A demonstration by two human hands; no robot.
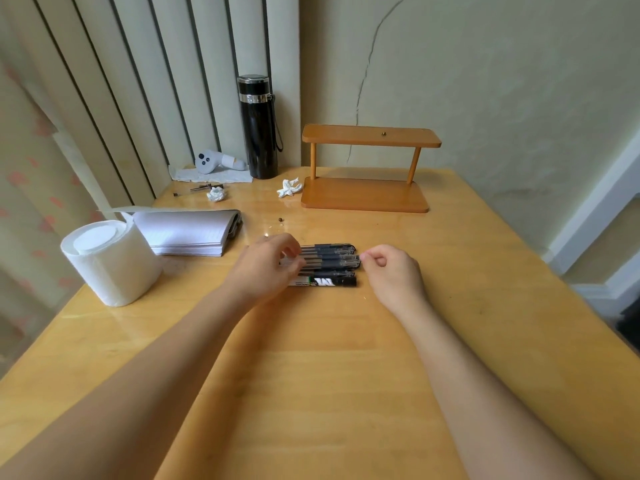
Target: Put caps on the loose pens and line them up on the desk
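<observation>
I am wearing nothing on my arms: both forearms are showing bare from the bottom edge of the view to the wrists, with no sleeve reaching them. My left hand (265, 268) and right hand (394, 271) are going ungloved, without rings, watch or bracelet.

Left ends of pens (329, 263) hidden under left hand (265, 268). Marker (325, 282) label print too small to read. Desk (311, 375) cut off at bottom edge.

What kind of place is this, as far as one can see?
Probably a study desk at home: a wooden desk in a wall corner, with pens, a notebook and a small wooden shelf.
</observation>
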